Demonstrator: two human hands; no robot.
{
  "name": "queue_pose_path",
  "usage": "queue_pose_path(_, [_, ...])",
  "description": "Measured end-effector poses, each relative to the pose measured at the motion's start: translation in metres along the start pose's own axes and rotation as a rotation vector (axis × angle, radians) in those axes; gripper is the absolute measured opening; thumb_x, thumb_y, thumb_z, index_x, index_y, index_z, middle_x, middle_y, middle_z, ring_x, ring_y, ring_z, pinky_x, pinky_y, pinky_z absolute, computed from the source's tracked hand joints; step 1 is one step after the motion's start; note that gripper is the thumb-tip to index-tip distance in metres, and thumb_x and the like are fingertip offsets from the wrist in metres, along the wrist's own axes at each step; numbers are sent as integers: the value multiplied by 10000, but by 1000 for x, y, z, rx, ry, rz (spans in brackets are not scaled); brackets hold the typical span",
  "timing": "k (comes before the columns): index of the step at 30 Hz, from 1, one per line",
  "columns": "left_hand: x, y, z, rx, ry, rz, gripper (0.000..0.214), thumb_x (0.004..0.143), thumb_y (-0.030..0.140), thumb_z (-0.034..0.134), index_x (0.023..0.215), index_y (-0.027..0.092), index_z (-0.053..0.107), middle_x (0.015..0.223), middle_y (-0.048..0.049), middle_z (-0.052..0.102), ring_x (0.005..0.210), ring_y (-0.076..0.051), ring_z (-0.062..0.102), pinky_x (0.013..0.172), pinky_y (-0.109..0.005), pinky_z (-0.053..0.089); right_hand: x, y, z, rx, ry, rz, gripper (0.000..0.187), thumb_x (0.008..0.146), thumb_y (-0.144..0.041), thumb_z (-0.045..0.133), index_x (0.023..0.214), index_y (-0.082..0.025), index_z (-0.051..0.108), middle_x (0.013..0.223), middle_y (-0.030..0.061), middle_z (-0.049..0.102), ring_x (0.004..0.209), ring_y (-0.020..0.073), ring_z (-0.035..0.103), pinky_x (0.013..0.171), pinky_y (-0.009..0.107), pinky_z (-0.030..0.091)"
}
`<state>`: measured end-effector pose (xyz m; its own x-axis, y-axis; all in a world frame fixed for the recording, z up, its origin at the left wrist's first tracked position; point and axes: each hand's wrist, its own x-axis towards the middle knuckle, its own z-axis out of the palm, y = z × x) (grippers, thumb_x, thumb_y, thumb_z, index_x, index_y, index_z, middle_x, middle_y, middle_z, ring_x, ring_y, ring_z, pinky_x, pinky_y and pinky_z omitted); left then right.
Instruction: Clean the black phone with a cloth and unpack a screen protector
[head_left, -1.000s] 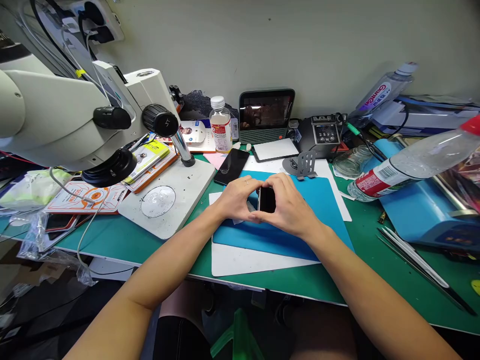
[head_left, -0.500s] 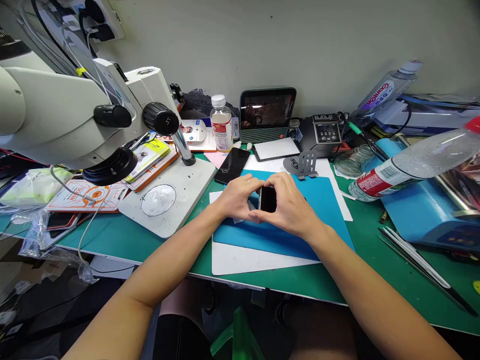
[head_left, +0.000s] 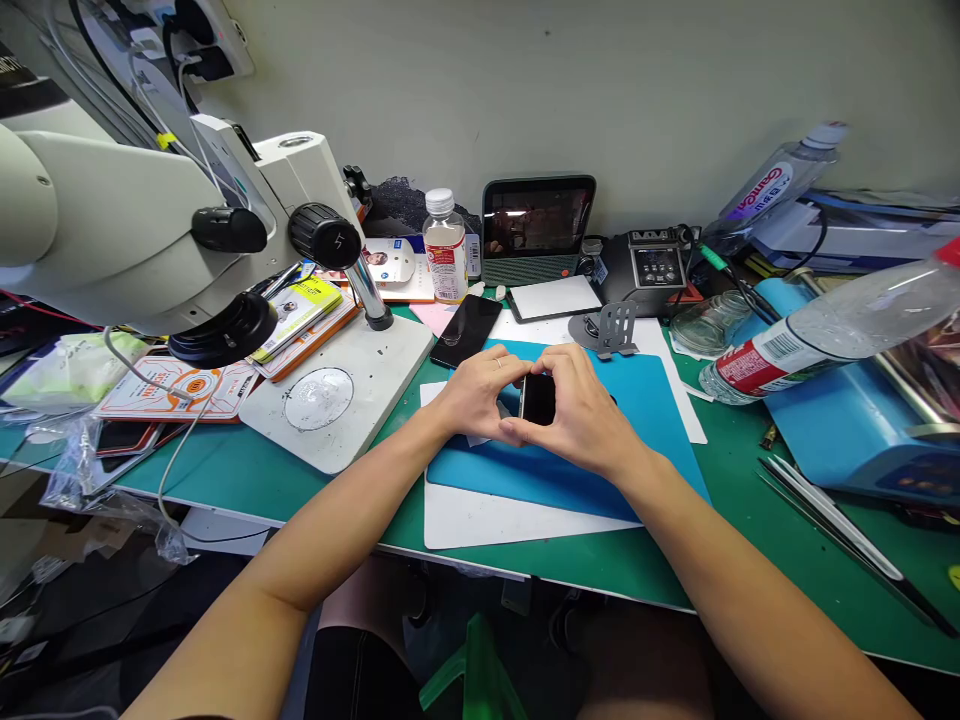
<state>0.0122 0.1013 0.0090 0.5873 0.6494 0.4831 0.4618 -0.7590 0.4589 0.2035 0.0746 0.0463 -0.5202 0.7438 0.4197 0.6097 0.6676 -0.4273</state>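
A small black phone [head_left: 538, 398] lies on the blue mat [head_left: 645, 400] in the middle of the bench. My left hand [head_left: 476, 395] and my right hand [head_left: 581, 415] close round it from both sides, fingers curled over its edges and thumbs meeting at its near end. Only the middle of its dark screen shows between my fingers. A second black phone [head_left: 465, 330] lies flat just beyond my left hand.
A white microscope [head_left: 150, 230] stands at the left on its white base [head_left: 375, 370]. Behind the mat are a small bottle [head_left: 445, 247], a little screen [head_left: 537, 228], a metal phone stand [head_left: 613, 330] and a soldering station [head_left: 655, 266]. Water bottles [head_left: 825, 330] and tweezers [head_left: 832, 530] lie right.
My hands stay closed on the phone in the same place. The view has shifted very slightly; nothing else has moved.
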Motion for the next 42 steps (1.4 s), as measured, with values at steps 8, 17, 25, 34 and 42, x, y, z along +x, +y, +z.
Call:
queue_pose_path(8, [0, -1, 1, -21, 56, 55, 826, 680, 777, 593, 1232, 163, 584, 812, -48, 619, 819, -248, 509, 775, -403, 435, 0, 1, 0, 1, 10, -8, 535, 751, -564, 719, 1060, -226, 442, 1042, 116, 512, 970, 321, 514, 757, 466, 479])
queue_pose_path(17, [0, 2, 1, -15, 61, 6, 749, 601, 714, 684, 1139, 196, 625, 795, -29, 623, 832, -254, 525, 787, -405, 442, 0, 0, -1, -19, 39, -22, 511, 740, -503, 766, 997, -231, 419, 990, 91, 517, 918, 293, 515, 743, 452, 475])
queue_pose_path(25, [2, 4, 1, -29, 118, 50, 616, 580, 557, 713, 1065, 187, 629, 772, -19, 614, 799, -240, 517, 760, -395, 458, 0, -1, -1, -45, 63, -31, 484, 736, -478, 762, 982, -233, 424, 955, 79, 513, 881, 283, 502, 714, 437, 461])
queue_pose_path(34, [2, 5, -1, -4, 60, 17, 647, 590, 523, 689, 1123, 164, 616, 788, -20, 609, 815, -244, 524, 776, -414, 468, -1, 0, 0, -32, 84, -35, 472, 737, -450, 761, 998, -234, 431, 963, 78, 526, 892, 283, 510, 730, 442, 466])
queue_pose_path(42, [1, 2, 0, -42, 83, 45, 654, 580, 465, 708, 1161, 188, 599, 801, -20, 609, 828, -246, 518, 758, -392, 449, 0, 0, 1, -16, 90, -32, 466, 732, -389, 763, 1001, -240, 413, 963, 75, 527, 899, 282, 519, 723, 435, 472])
